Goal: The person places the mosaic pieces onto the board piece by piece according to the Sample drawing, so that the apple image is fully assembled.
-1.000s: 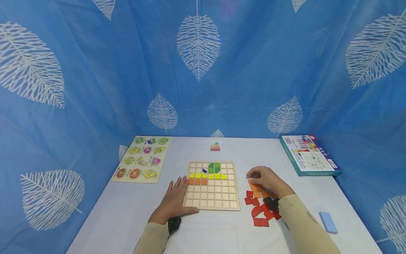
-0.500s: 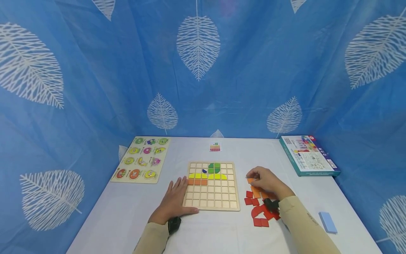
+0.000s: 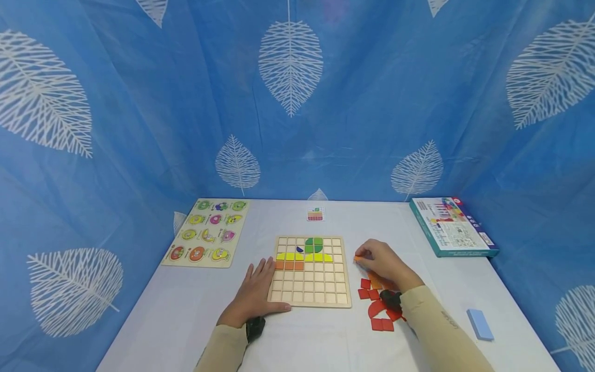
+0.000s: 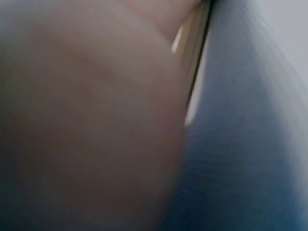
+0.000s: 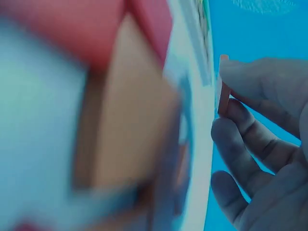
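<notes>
A wooden grid board (image 3: 310,295) lies in the middle of the white table, with green, yellow and three orange tiles in its upper rows. My left hand (image 3: 254,295) rests flat on the table against the board's left edge, thumb along its front edge. My right hand (image 3: 377,262) is just right of the board and pinches a small orange tile (image 3: 357,258) between thumb and fingertips; the right wrist view shows that orange tile (image 5: 223,86) held edge-on. Loose red and orange tiles (image 3: 377,304) lie under and behind that hand. The left wrist view is a blur of skin.
A fruit peg puzzle (image 3: 206,233) lies at the back left. A small picture card (image 3: 315,214) sits behind the board. A teal game box (image 3: 452,227) is at the back right and a light blue block (image 3: 480,325) at the front right. Blue leaf-print cloth walls surround the table.
My right hand has lifted an orange tile off the pile and moved left toward the board. The left hand has stayed still.
</notes>
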A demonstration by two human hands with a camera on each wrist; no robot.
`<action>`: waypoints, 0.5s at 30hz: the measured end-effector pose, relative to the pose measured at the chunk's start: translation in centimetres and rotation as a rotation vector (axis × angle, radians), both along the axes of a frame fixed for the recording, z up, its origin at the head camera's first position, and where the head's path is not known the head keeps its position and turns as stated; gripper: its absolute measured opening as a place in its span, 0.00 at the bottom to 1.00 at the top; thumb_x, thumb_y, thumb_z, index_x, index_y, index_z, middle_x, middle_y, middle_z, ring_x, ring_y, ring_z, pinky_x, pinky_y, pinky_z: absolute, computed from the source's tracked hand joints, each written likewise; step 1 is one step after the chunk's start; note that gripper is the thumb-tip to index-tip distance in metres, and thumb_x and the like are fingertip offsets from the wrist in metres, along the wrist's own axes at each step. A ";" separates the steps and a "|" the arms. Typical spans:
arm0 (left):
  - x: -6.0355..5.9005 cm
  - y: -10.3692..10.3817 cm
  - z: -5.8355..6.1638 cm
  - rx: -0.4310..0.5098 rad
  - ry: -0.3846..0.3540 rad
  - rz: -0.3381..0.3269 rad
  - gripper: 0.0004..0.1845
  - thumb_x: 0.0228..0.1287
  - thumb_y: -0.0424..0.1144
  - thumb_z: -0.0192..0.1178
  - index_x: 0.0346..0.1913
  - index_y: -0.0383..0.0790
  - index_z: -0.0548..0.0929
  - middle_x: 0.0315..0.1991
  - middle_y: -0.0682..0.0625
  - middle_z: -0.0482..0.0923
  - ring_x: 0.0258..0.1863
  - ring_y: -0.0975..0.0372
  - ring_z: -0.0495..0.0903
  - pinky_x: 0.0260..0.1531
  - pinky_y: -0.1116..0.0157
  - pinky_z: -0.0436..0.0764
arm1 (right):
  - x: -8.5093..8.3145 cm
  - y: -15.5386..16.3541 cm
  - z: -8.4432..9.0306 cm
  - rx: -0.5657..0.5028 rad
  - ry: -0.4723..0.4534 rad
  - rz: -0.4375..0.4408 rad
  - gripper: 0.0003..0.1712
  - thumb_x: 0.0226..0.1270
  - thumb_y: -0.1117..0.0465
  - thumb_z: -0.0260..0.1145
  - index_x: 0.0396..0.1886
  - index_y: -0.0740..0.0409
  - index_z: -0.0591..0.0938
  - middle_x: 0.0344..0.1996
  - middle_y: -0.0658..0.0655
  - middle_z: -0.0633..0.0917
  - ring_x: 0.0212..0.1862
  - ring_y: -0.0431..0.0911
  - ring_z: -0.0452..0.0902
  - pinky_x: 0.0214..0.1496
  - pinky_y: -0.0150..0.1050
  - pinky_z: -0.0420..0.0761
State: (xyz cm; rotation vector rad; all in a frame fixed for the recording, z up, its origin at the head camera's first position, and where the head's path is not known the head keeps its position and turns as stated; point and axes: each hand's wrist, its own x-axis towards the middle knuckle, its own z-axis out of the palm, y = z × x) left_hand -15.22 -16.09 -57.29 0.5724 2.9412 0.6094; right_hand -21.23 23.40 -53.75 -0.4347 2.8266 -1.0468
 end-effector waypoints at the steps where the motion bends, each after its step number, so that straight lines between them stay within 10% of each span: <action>1: 0.0 0.0 0.0 -0.002 0.000 -0.001 0.73 0.45 0.81 0.69 0.84 0.34 0.55 0.84 0.41 0.52 0.82 0.47 0.47 0.78 0.43 0.40 | 0.0 -0.4 0.1 0.001 0.021 0.007 0.07 0.69 0.64 0.76 0.45 0.55 0.89 0.42 0.49 0.84 0.46 0.48 0.79 0.57 0.52 0.83; 15: 0.0 0.0 0.1 -0.003 -0.016 0.013 0.73 0.45 0.81 0.69 0.84 0.34 0.56 0.83 0.41 0.52 0.82 0.46 0.47 0.78 0.42 0.41 | 0.1 -8.2 0.3 -0.045 0.089 0.250 0.04 0.71 0.64 0.75 0.43 0.53 0.90 0.40 0.45 0.84 0.42 0.41 0.80 0.46 0.42 0.84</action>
